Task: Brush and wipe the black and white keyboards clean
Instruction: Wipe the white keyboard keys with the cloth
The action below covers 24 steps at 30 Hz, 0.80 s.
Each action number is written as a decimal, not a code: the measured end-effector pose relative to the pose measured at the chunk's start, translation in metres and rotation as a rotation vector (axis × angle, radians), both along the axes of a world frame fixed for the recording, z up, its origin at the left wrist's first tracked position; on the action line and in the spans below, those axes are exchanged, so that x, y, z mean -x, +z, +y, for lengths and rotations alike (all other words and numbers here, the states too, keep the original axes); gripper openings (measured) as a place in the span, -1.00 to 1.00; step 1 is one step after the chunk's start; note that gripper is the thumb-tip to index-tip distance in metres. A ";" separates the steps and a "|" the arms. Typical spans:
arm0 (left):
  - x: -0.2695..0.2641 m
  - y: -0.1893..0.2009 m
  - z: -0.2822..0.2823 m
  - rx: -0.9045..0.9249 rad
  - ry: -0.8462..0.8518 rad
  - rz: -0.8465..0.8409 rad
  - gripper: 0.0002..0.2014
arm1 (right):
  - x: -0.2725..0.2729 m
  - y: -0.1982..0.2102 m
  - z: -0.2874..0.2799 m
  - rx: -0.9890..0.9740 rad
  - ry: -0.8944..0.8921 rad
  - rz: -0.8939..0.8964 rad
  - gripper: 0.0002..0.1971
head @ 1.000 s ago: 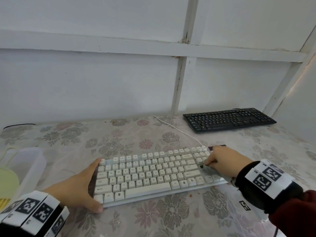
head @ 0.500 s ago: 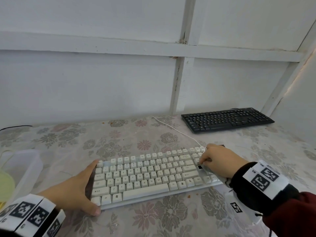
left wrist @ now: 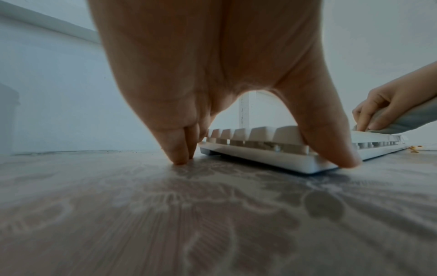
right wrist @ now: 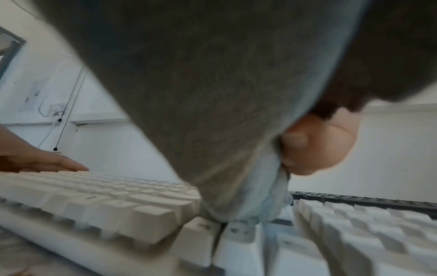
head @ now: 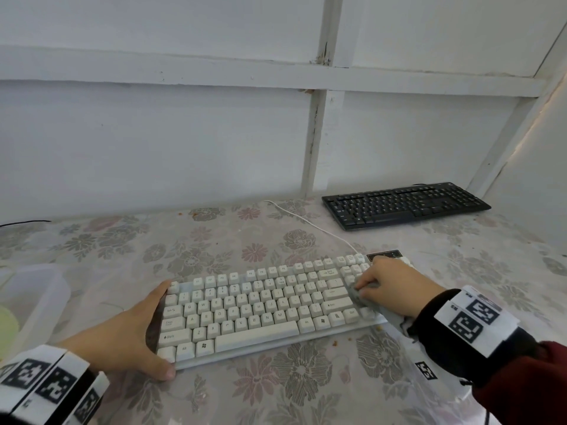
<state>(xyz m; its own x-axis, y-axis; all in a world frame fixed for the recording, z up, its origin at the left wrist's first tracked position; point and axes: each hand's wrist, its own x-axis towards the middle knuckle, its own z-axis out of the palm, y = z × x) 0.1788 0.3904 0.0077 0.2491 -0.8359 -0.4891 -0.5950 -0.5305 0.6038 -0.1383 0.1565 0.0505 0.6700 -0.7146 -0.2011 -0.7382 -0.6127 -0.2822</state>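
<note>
The white keyboard (head: pixel 251 305) lies across the middle of the floral table. My left hand (head: pixel 129 332) braces its left end, with the thumb at the front corner and straight fingers at the back corner, fingertips (left wrist: pixel 179 158) on the table. My right hand (head: pixel 395 286) grips a grey cloth (head: pixel 365 297) and presses it on the keys near the right end. In the right wrist view the cloth (right wrist: pixel 201 93) fills most of the picture above the keys (right wrist: pixel 118 205). The black keyboard (head: pixel 405 207) lies at the back right, untouched.
A translucent plastic box (head: pixel 30 296) stands at the left edge with something pale green (head: pixel 7 329) beside it. The white cable (head: pixel 306 222) runs from the keyboard toward the wall. Crumbs (head: pixel 334 342) lie in front of the keyboard. White panelled walls close the back and right.
My right hand has shifted the cloth slightly over the right-hand keys. My left hand keeps its brace on the keyboard's left end.
</note>
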 end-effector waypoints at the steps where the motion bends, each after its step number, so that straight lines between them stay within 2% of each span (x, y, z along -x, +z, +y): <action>1: 0.000 0.000 0.000 0.002 0.000 0.003 0.59 | 0.001 0.002 -0.003 0.003 -0.019 0.018 -0.76; 5: -0.001 -0.002 0.001 0.010 0.010 0.007 0.56 | 0.013 0.008 -0.016 0.038 -0.098 0.078 -0.80; 10: 0.001 0.000 0.001 0.008 -0.004 0.007 0.65 | 0.024 0.015 -0.026 0.105 -0.124 0.047 -0.79; 14: 0.000 0.000 0.000 -0.010 -0.003 -0.001 0.62 | 0.035 0.029 -0.031 0.179 -0.161 0.006 -0.78; 19: -0.001 -0.002 -0.001 -0.013 0.001 -0.006 0.61 | 0.032 0.010 -0.023 0.138 -0.078 0.030 -0.80; 24: -0.003 -0.004 0.000 0.010 0.013 0.005 0.59 | 0.047 0.003 -0.036 0.126 -0.167 0.012 -0.81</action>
